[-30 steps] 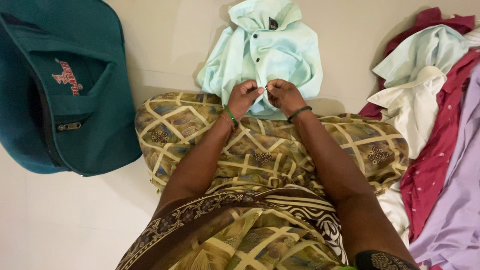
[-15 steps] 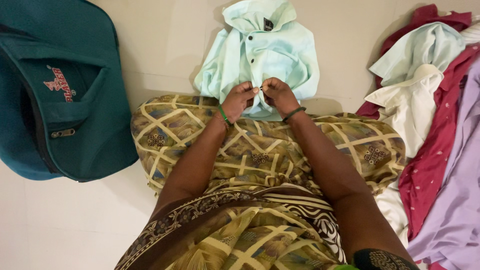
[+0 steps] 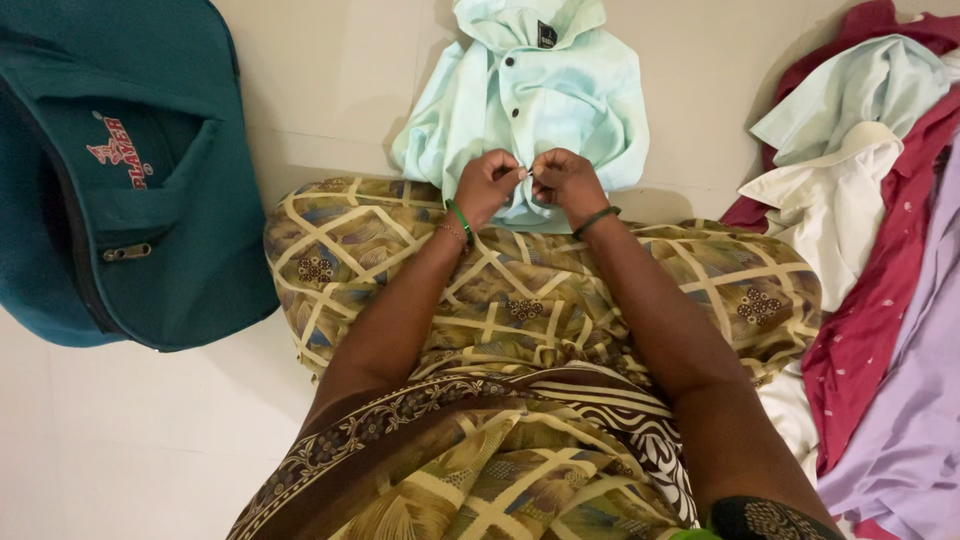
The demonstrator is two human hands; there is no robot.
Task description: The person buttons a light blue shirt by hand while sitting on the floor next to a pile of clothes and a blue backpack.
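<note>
A pale mint button-up shirt (image 3: 560, 90) lies on the floor in front of my knees, collar away from me. My left hand (image 3: 488, 183) and my right hand (image 3: 566, 181) meet at the lower part of its button strip, each pinching the fabric there, fingertips nearly touching. Both wrists wear green bangles. My lap is covered by an olive patterned sari (image 3: 520, 300).
A teal zipped bag (image 3: 120, 180) lies on the floor at the left. A heap of clothes sits at the right: a maroon garment (image 3: 870, 310), a lilac one (image 3: 925, 400), white and mint shirts (image 3: 840, 130). Pale floor tiles (image 3: 130, 440) surround me.
Both hands stay pinched on the shirt's button strip with only small finger shifts. The view has wobbled slightly.
</note>
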